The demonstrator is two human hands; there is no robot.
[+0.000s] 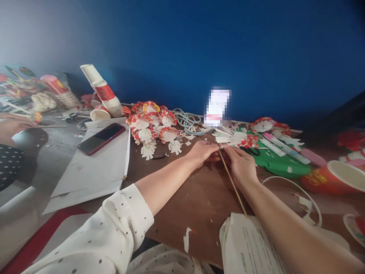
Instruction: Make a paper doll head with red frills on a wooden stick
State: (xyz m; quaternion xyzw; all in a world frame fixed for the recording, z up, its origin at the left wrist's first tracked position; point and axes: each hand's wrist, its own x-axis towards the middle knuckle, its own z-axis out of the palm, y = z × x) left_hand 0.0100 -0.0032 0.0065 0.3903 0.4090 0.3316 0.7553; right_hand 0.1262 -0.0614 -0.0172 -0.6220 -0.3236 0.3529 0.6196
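Over the brown tabletop, the fingertips of my left hand (pixel 203 153) and my right hand (pixel 242 164) meet in a pinch. Between them is the far end of a thin wooden stick (pixel 232 180), which slants down toward a white printed paper packet (pixel 246 243). A tiny white bit shows at the fingertips; its kind is too small to tell. Just beyond my hands lie white paper strips and cut pieces (pixel 232 137). Left of my left hand are several paper figures with red-and-white ruffled rims (pixel 145 127).
A phone (pixel 102 139) rests on white sheets (pixel 85 179) at the left. Paper cups (pixel 107 95) lean against the blue wall near a coiled cable (pixel 186 121). Markers (pixel 285 146) lie on green material (pixel 281 163); an orange cup (pixel 330 177) lies right. Another person's hand (pixel 13 125) is far left.
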